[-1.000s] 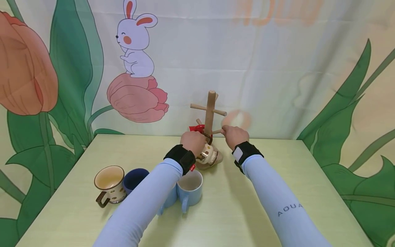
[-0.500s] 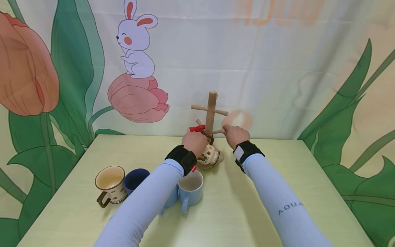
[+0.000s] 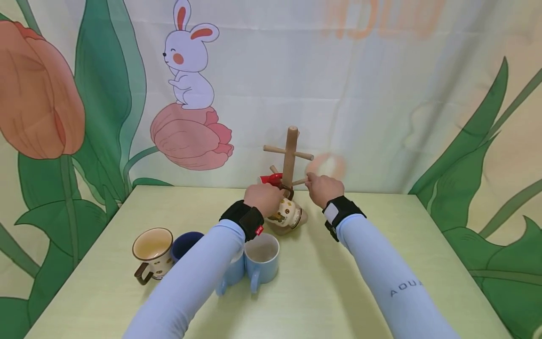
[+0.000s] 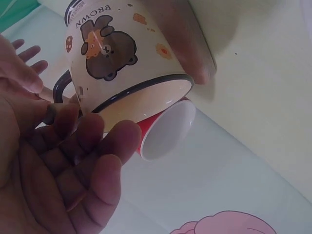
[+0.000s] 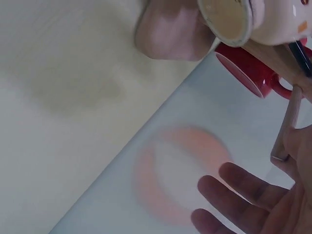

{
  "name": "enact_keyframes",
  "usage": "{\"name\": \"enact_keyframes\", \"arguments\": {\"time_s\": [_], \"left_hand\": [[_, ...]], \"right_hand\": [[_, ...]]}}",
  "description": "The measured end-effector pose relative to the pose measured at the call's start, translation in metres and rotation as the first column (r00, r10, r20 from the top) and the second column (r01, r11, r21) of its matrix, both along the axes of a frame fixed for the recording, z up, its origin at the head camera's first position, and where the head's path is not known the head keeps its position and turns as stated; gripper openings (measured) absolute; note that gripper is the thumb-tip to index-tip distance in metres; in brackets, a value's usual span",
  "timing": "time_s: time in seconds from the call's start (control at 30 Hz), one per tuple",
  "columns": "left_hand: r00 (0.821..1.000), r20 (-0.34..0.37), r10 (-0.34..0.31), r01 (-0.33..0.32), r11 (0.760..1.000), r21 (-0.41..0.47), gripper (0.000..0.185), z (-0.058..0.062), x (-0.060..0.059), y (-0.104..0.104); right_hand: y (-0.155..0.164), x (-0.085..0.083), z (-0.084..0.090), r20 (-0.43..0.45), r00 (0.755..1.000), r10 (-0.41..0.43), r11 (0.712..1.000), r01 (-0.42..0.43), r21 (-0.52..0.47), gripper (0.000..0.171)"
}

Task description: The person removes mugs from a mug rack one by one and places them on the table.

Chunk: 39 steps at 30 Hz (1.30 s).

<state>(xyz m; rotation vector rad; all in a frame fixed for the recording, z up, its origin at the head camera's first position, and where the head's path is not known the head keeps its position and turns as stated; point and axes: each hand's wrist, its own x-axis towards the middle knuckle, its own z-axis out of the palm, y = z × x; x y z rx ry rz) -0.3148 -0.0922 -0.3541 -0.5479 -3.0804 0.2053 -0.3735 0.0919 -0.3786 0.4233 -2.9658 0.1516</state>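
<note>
1. Nearest, a blue mug [image 3: 262, 267] stands on the table [image 3: 305, 301]; a raised left wrist should avoid knocking it.
2. The left hand [image 3: 261, 199] has its fingertips at the bear mug's handle [image 4: 59, 87]; I cannot tell whether they grip.
3. The bear mug [image 4: 129, 53] lies sideways just right of those fingers; best ease its weight down gently.
4. The right hand [image 3: 325, 189] pinches a peg [image 3: 299, 181], which should steady the rack [image 3: 290, 155] near the table's far edge.

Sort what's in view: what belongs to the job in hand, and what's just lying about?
Job, apparently:
left hand
right hand
wooden rack
bear mug
red mug

Seemingly aside, on the table:
cream mug
dark blue mug
two light blue mugs
</note>
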Motion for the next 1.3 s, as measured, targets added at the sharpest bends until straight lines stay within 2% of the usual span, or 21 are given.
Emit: {"name": "enact_keyframes", "arguments": {"time_s": [0.2, 0.47, 0.6, 0.73, 0.9, 1.07, 1.3], "left_hand": [[0.995, 0.022, 0.102, -0.104, 0.991, 0.089, 0.035, 0.006, -0.002, -0.013], [0.985, 0.038, 0.169, -0.173, 0.972, 0.158, 0.044, 0.014, -0.012, -0.040], [0.979, 0.035, 0.202, -0.205, 0.964, 0.169, 0.046, 0.019, -0.017, -0.049], [0.977, 0.004, 0.214, -0.212, 0.961, 0.178, 0.046, 0.022, -0.019, -0.055], [0.978, -0.007, 0.209, -0.205, 0.963, 0.177, 0.046, 0.020, -0.023, -0.057], [0.977, 0.008, 0.214, -0.211, 0.961, 0.180, 0.043, 0.017, -0.025, -0.054], [0.979, 0.038, 0.201, -0.204, 0.963, 0.175, 0.037, 0.013, -0.027, -0.040]], "right_hand": [[0.000, 0.011, -0.005, -0.062, 0.998, -0.008, 1.000, 0.006, -0.029, 0.034], [-0.012, 0.026, 0.003, -0.124, 0.992, -0.014, 0.999, 0.009, -0.043, 0.036], [-0.025, 0.034, 0.008, -0.131, 0.991, 0.011, 0.998, -0.018, -0.052, 0.036], [-0.038, 0.040, 0.008, -0.104, 0.993, 0.049, 0.997, -0.056, -0.062, 0.037], [-0.053, 0.046, 0.007, -0.076, 0.995, 0.069, 0.994, -0.075, -0.074, 0.043], [-0.065, 0.049, 0.005, -0.018, 0.999, 0.050, 0.998, -0.050, -0.024, 0.052], [-0.070, 0.047, -0.001, -0.037, 0.999, -0.015, 1.000, 0.015, 0.014, 0.057]]}}
